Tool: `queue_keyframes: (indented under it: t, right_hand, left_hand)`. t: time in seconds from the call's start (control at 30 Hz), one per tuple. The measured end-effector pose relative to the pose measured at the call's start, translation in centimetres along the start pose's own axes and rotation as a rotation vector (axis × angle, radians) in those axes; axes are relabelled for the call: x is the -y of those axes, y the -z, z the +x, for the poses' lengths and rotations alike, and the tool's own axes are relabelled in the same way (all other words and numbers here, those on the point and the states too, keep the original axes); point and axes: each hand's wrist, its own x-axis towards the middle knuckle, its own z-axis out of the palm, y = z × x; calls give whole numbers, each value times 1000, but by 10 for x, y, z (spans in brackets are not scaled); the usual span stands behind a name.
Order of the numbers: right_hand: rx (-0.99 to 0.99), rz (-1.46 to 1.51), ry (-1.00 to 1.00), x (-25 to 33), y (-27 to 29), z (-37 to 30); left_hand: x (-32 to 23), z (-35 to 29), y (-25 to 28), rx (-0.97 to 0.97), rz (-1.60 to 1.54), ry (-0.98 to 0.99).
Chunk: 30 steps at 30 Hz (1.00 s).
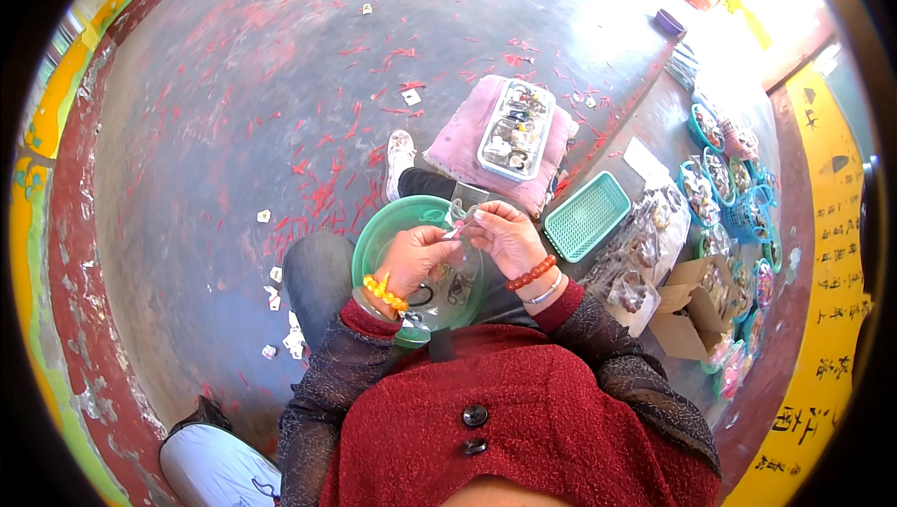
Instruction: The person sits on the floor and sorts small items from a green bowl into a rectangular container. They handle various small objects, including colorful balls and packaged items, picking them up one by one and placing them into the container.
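My left hand [417,258] and my right hand [512,240] meet above a green plastic basin [367,238] in my lap. Both are pinched on a small clear plastic bag [459,212] with something pinkish at its lower end, too small to name. Yellow beads circle my left wrist; reddish-brown beads and a bangle are on the right. Down in the basin lie clear packets and small trinkets with dark rings [422,296], partly hidden by my hands. Just beyond, a clear plastic box [512,169] full of small packed trinkets rests on a pink cushion [455,133].
To the right stand an empty green mesh basket [587,215], a big clear bag of goods [631,273], an open cardboard box [687,325] and several filled blue-green baskets [707,126]. Red scraps [322,197] and white bits [293,337] litter the floor. A pale blue-white object [210,465] is at lower left.
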Motion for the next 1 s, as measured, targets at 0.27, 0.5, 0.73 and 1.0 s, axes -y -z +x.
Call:
queue_keyframes:
  t: [0.27, 0.5, 0.73, 1.0]
  right_hand:
    - [-4, -71, -1, 9, 8, 3]
    - [-65, 20, 251, -1, 0, 1]
    - [-101, -22, 160, -6, 0, 3]
    - [9, -226, 44, -7, 9, 0]
  left_hand:
    - [-6, -4, -3, 45, 70, 52]
    - [-5, 0, -8, 5, 3, 69]
    - [-1, -1, -7, -26, -4, 62]
    - [0, 2, -9, -85, -1, 42]
